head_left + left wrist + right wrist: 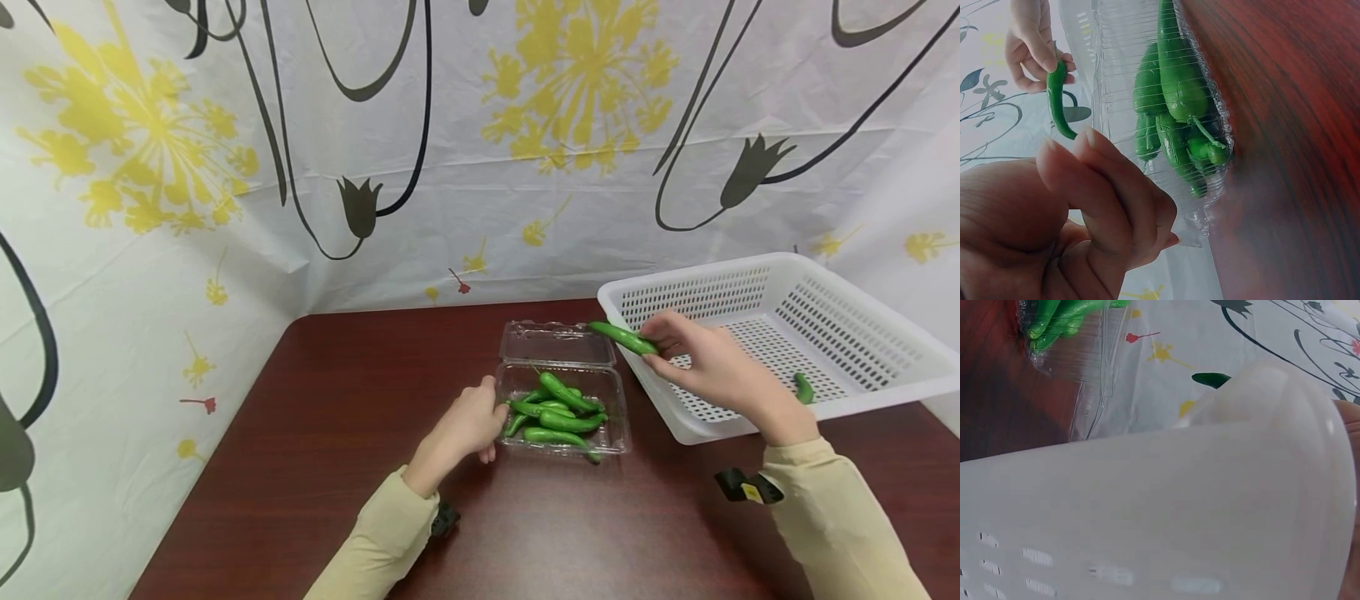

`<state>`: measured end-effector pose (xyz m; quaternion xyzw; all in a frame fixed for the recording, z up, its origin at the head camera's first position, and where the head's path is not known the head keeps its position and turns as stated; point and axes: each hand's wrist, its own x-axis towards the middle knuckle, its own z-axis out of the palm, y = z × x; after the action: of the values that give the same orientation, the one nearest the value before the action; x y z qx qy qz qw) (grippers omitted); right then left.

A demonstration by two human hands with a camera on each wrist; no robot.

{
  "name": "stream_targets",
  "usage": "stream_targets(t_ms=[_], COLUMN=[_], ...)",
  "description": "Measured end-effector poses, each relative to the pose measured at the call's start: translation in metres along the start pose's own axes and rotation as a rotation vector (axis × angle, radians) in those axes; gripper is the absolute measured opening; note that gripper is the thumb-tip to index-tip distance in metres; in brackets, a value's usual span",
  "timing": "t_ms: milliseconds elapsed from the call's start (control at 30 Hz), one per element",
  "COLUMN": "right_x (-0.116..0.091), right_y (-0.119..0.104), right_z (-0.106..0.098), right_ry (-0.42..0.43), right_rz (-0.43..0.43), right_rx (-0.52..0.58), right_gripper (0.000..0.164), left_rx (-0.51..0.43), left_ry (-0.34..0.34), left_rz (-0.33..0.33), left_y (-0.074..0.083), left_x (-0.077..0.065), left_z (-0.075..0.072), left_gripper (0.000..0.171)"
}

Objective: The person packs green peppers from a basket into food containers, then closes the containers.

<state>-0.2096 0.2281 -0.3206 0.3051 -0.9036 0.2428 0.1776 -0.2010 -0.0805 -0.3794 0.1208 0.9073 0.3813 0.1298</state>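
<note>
My right hand [701, 358] pinches a green chili pepper [624, 338] between thumb and fingers, over the near-left rim of the white basket [873, 321]. The pepper lies nearly level, its far end pointing left above the box lid. At the left wall of a clear plastic box [619, 417], my left hand [461, 425] grips the edge with curled fingers. Several green chili peppers [566, 422] are heaped in that box. In the left wrist view the left fingers [1100, 194] overlap the box's side. The basket wall [1147, 506] hides most of the right hand in the right wrist view.
One chili pepper [803, 388] lies inside the perforated basket, toward its near right. The box's hinged lid [557, 343] is folded back, away from me. Behind the dark red table [360, 392] hangs a patterned white sheet [465, 167].
</note>
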Motion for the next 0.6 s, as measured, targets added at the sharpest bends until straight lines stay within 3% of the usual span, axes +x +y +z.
stream_targets(t_ms=[267, 600], right_x=[0.0000, 0.0019], right_y=[-0.0022, -0.0049], right_z=[0.0025, 0.0061], right_ry=[-0.021, -0.035], right_rz=[0.010, -0.020], right_rx=[-0.005, 0.035], right_gripper=[0.028, 0.028], left_rx=[0.012, -0.008], left_ry=[-0.004, -0.005], left_rz=[0.002, 0.000], left_y=[-0.0008, -0.0006], left_x=[0.0002, -0.0001], left_z=[-0.0001, -0.0007], left_gripper=[0.038, 0.030])
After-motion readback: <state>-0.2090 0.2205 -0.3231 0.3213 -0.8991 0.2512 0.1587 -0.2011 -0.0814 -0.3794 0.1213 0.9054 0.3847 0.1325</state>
